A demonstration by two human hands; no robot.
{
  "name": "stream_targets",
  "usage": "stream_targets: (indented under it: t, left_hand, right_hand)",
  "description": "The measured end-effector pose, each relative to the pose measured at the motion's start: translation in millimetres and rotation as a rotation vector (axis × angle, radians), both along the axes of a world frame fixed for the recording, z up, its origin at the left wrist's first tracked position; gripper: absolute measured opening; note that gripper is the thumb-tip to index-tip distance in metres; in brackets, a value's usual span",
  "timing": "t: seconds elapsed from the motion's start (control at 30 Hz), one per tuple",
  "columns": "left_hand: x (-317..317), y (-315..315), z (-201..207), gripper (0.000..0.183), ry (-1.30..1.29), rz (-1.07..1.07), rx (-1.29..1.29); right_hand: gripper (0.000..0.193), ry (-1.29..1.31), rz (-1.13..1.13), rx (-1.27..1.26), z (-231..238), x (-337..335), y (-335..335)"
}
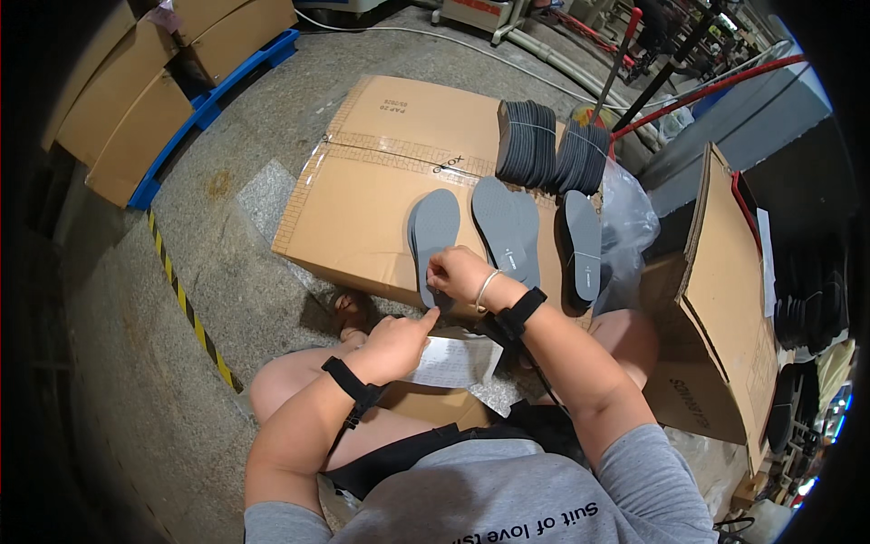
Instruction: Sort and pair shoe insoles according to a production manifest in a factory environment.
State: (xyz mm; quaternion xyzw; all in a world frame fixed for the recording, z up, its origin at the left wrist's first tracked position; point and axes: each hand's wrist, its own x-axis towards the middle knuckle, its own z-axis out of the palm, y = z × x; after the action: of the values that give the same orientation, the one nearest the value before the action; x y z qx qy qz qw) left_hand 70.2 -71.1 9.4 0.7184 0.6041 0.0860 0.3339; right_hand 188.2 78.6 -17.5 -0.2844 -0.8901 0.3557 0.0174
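Several grey insoles lie on a large closed cardboard box (362, 195) in front of me. My right hand (460, 275) reaches over the lower part of the left insole pair (437, 222), its fingers pinched together; whatever is between the fingertips is too small to make out. Close by, my left hand (394, 347) points its index finger at that pair's heel end, the other fingers curled and partly hidden. A white printed sheet (453, 361) lies beside the left hand, below the box's near edge. More insoles (498, 218) lie to the right, and another stack (582, 245) carries small white markings.
Two banded bundles of dark insoles (526, 145) stand at the box's far right. An open carton (716, 308) is at my right, near a clear plastic bag (627, 213). Cartons on a blue pallet (213, 104) stand far left, and striped tape (190, 308) runs along the floor.
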Motion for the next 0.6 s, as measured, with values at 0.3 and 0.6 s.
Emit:
stream_targets:
  t: [0.3, 0.6]
  left_hand:
    - [2, 0, 7, 0.051, 0.065, -0.005, 0.020]
    - [-2, 3, 5, 0.056, 0.088, 0.023, -0.054]
  right_hand:
    - [0.009, 0.029, -0.088, 0.097, -7, 2, -12]
    - [0.029, 0.077, -0.291, -0.053, -4, -2, -14]
